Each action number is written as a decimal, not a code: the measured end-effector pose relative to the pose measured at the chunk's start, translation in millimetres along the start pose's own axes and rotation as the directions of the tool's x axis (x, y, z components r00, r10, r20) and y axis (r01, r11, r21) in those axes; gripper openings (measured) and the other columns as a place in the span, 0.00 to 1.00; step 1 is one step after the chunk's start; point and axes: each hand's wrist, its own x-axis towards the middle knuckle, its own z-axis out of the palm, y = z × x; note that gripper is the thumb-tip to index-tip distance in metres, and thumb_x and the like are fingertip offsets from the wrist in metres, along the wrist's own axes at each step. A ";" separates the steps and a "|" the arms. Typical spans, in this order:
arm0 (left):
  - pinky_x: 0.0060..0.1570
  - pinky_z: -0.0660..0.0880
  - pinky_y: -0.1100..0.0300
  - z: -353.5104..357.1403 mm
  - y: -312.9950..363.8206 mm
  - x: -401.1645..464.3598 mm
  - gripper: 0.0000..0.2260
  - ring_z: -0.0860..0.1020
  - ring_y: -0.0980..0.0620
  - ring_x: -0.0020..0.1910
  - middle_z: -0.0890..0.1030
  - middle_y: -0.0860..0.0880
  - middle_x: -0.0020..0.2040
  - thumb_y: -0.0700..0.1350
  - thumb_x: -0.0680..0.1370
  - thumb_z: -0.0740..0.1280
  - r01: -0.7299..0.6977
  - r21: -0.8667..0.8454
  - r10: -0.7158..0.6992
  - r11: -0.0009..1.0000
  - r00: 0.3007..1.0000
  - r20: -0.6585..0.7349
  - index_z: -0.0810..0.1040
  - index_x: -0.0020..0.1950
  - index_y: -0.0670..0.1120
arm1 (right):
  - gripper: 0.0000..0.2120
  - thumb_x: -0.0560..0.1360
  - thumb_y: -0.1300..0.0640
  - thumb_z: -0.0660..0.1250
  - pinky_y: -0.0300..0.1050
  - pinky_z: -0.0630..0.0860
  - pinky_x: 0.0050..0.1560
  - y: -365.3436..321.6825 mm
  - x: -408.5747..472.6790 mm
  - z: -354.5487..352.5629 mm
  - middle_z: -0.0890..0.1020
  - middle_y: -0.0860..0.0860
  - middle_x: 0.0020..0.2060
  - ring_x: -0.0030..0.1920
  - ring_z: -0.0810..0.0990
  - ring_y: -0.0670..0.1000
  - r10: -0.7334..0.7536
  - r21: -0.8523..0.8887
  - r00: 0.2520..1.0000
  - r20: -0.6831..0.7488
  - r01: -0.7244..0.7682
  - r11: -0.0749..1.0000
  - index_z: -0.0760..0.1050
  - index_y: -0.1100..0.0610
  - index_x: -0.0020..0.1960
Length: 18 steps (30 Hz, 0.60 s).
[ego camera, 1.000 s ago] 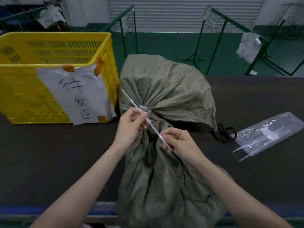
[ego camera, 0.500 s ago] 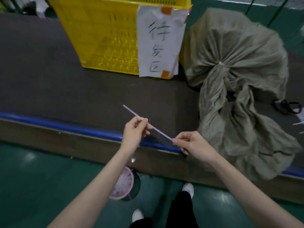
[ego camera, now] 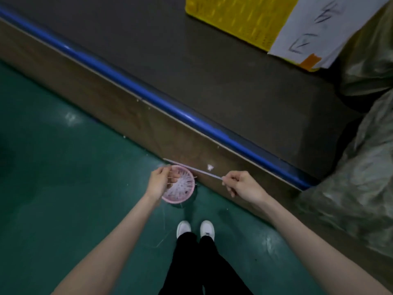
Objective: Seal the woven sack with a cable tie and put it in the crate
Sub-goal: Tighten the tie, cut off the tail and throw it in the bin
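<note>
I am looking down at the floor. My right hand (ego camera: pixel 242 186) pinches one end of a thin pale cable tie strip (ego camera: pixel 200 171). The strip runs up and left past the fingertips of my left hand (ego camera: pixel 159 182), which hangs curled over a pink basket (ego camera: pixel 185 195); whether it touches the strip is unclear. The grey-green woven sack (ego camera: pixel 361 171) lies on the dark table at the right edge, part of it draped over the front. The yellow crate (ego camera: pixel 234 18) stands on the table at the top.
The pink basket on the green floor (ego camera: pixel 63 167) holds several white plastic offcuts. The table's blue front edge (ego camera: pixel 148 96) runs diagonally above it. A white paper label (ego camera: pixel 308 28) hangs on the crate. My white shoes (ego camera: pixel 195 228) stand just behind the basket.
My view has swung from the sack down to the floor. Both hands came away from the sack's neck with the loose strip and dropped below the table edge, over the pink basket.
</note>
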 end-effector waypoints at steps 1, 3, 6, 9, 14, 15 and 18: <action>0.27 0.72 0.69 -7.6 -15.8 5.8 0.11 0.76 0.50 0.33 0.80 0.44 0.37 0.38 0.81 0.55 0.025 0.031 -0.024 0.999 0.999 -0.027 0.77 0.49 0.38 | 0.12 0.79 0.60 0.62 0.34 0.66 0.27 9.4 11.8 10.8 0.72 0.50 0.24 0.20 0.68 0.41 0.016 -0.016 1.000 0.016 -0.015 1.000 0.73 0.60 0.37; 0.23 0.70 0.71 -17.8 -44.8 17.0 0.12 0.78 0.54 0.29 0.79 0.43 0.36 0.35 0.80 0.54 0.069 0.041 -0.065 0.997 0.995 -0.081 0.76 0.53 0.36 | 0.13 0.79 0.60 0.62 0.39 0.66 0.29 32.2 36.8 31.1 0.72 0.50 0.24 0.20 0.68 0.43 0.048 -0.039 0.999 0.012 -0.048 0.998 0.73 0.58 0.35; 0.22 0.69 0.73 -23.7 -88.9 35.2 0.11 0.76 0.63 0.21 0.78 0.43 0.35 0.33 0.80 0.53 0.102 0.032 -0.098 0.994 0.988 -0.120 0.74 0.53 0.35 | 0.15 0.79 0.60 0.62 0.39 0.66 0.27 72.2 77.9 58.1 0.72 0.51 0.24 0.23 0.69 0.48 0.110 -0.095 0.994 -0.016 -0.111 0.989 0.71 0.57 0.33; 0.23 0.69 0.73 -26.7 -143.7 66.9 0.11 0.76 0.59 0.25 0.79 0.44 0.35 0.34 0.80 0.53 0.131 0.054 -0.122 0.990 0.981 -0.148 0.75 0.50 0.37 | 0.16 0.78 0.58 0.62 0.42 0.68 0.29 122.2 130.9 90.5 0.73 0.51 0.24 0.25 0.70 0.50 0.150 -0.195 0.989 -0.014 -0.150 0.969 0.71 0.57 0.31; 0.25 0.70 0.72 -33.6 -230.3 126.3 0.10 0.73 0.53 0.32 0.79 0.45 0.37 0.36 0.81 0.55 0.161 0.070 -0.146 0.984 0.972 -0.182 0.76 0.49 0.40 | 0.18 0.78 0.59 0.63 0.41 0.67 0.30 194.0 209.1 145.1 0.73 0.51 0.23 0.25 0.70 0.48 0.180 -0.327 0.984 0.015 -0.165 0.930 0.69 0.56 0.28; 0.27 0.70 0.71 -35.1 -243.5 136.5 0.10 0.73 0.53 0.32 0.79 0.46 0.36 0.36 0.81 0.55 0.161 0.082 -0.143 0.984 0.972 -0.187 0.76 0.49 0.39 | 0.19 0.78 0.58 0.63 0.41 0.67 0.30 203.2 221.9 154.1 0.74 0.52 0.24 0.25 0.71 0.49 0.180 -0.350 0.983 0.025 -0.160 0.923 0.69 0.56 0.28; 0.28 0.71 0.70 -40.5 -288.8 172.6 0.10 0.74 0.53 0.32 0.79 0.46 0.36 0.36 0.81 0.55 0.156 0.118 -0.128 0.981 0.968 -0.215 0.76 0.48 0.39 | 0.19 0.78 0.57 0.62 0.44 0.68 0.38 235.1 264.1 186.8 0.76 0.58 0.33 0.36 0.75 0.54 0.194 -0.443 0.979 0.067 -0.145 0.885 0.68 0.57 0.29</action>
